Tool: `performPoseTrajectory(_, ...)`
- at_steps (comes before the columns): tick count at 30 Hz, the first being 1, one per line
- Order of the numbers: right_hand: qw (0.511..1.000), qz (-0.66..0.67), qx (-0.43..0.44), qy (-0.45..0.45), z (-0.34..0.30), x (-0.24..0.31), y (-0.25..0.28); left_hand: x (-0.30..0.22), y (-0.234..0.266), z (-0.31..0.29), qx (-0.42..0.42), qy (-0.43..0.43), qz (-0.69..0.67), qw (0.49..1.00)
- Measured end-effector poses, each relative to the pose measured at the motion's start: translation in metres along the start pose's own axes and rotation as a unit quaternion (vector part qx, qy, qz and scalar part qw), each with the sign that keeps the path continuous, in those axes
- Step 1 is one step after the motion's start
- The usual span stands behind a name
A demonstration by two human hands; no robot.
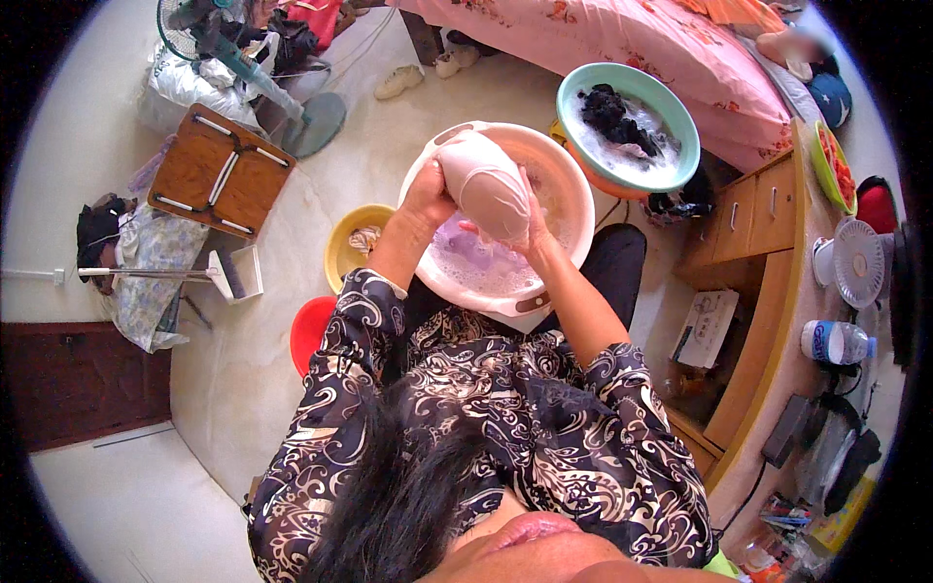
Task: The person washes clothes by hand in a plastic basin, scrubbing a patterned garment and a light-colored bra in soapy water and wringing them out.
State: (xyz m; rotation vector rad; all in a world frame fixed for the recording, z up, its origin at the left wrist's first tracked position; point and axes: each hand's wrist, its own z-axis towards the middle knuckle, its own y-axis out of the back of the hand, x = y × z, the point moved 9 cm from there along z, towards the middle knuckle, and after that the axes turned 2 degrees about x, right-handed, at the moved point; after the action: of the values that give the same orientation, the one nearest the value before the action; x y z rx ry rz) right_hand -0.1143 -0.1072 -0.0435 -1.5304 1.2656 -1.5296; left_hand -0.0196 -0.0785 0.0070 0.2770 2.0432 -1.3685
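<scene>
Nearest is the person's black and cream shirt [466, 379], with both arms reaching forward. To the left sit a red bowl [310, 335] and, a bit farther on, a yellow bowl [336, 255] with some cloth in it. In front, by the dark trouser leg [617, 267], is a big pale tub [580, 199] with suds and something purple [468, 251] inside. It is probably kept this close so both hands can reach it easily.

The pale pink cloth [486, 189] is up above the tub — likely so that drips fall back in. It looks puffy and round (maybe it has padding). Its long way slants from the far left to the near right, and its near end points toward the right hand [535, 231]. The right thumb presses its side, and fingertips pinch under the near end. The left hand [428, 194] grips the left side; I can't tell if its hidden fingers are spread.

Farther off is a teal basin [689, 146] with dark clothes [614, 117] in suds — perhaps kept apart from the pale things. Behind it is a pink bed [622, 39].
</scene>
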Motion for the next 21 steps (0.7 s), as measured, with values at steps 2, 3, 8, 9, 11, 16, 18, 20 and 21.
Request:
performPoseTrajectory(2,0.999,-0.032,0.009,-0.030,-0.005,0.001,0.000,0.008,0.011,0.004,-0.017,0.007,0.034,0.999)
performPoseTrajectory(3,0.997,-0.038,0.011,-0.059,-0.009,0.001,0.008,0.011,0.015,0.005,-0.043,0.008,0.058,0.997)
performPoseTrajectory(8,0.988,-0.123,-0.051,-0.080,-0.029,-0.003,0.006,0.021,0.053,0.010,-0.114,-0.008,0.131,0.985)
performPoseTrajectory(9,0.985,-0.137,-0.069,-0.081,-0.029,-0.005,0.012,0.024,0.057,0.013,-0.120,-0.005,0.134,0.984)
performPoseTrajectory(11,0.977,-0.164,-0.107,-0.082,-0.030,-0.008,0.025,0.028,0.058,0.016,-0.132,0.003,0.140,0.981)
performPoseTrajectory(16,0.948,-0.270,-0.082,-0.147,-0.028,-0.012,0.022,0.033,0.056,0.018,-0.125,0.048,0.294,0.947)
performPoseTrajectory(18,0.952,-0.247,-0.109,-0.145,-0.027,-0.017,0.020,0.034,0.067,0.026,-0.078,0.068,0.347,0.932)
performPoseTrajectory(20,0.965,-0.184,-0.133,-0.129,-0.025,-0.022,0.030,0.038,0.073,0.031,-0.016,0.097,0.361,0.927)
performPoseTrajectory(21,0.976,-0.135,-0.103,-0.135,-0.024,-0.025,0.035,0.040,0.059,0.026,0.022,0.116,0.353,0.928)
